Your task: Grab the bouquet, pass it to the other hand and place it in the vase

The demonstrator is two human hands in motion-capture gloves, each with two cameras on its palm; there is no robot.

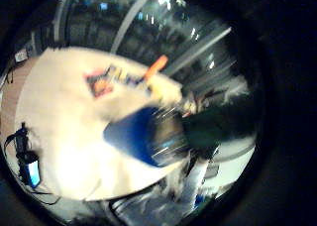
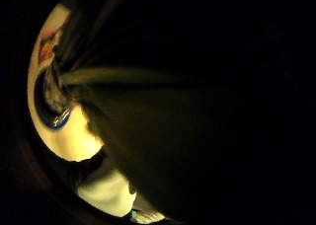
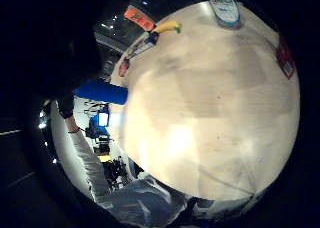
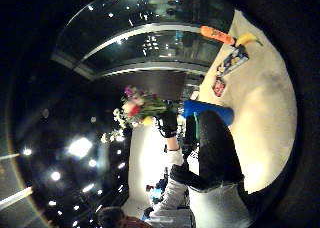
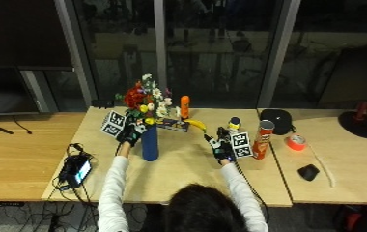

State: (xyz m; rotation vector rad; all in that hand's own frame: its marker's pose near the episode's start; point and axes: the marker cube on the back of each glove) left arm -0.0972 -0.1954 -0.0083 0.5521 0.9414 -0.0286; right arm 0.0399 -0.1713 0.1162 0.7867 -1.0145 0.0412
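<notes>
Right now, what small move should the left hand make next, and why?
Probably lower the bouquet straight down. The left hand grips its stems right at the mouth of the blue vase, while the right hand hovers apart, holding nothing.

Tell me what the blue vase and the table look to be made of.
Vase: plain solid blue, tall and narrow; in the left little finger side palm view its rim glints, so perhaps glazed ceramic or plastic, which one cannot be told.
Table: pale wood look, matte, with a seam running across its top in the right little finger side palm view; solid wood or laminate is open.
</notes>
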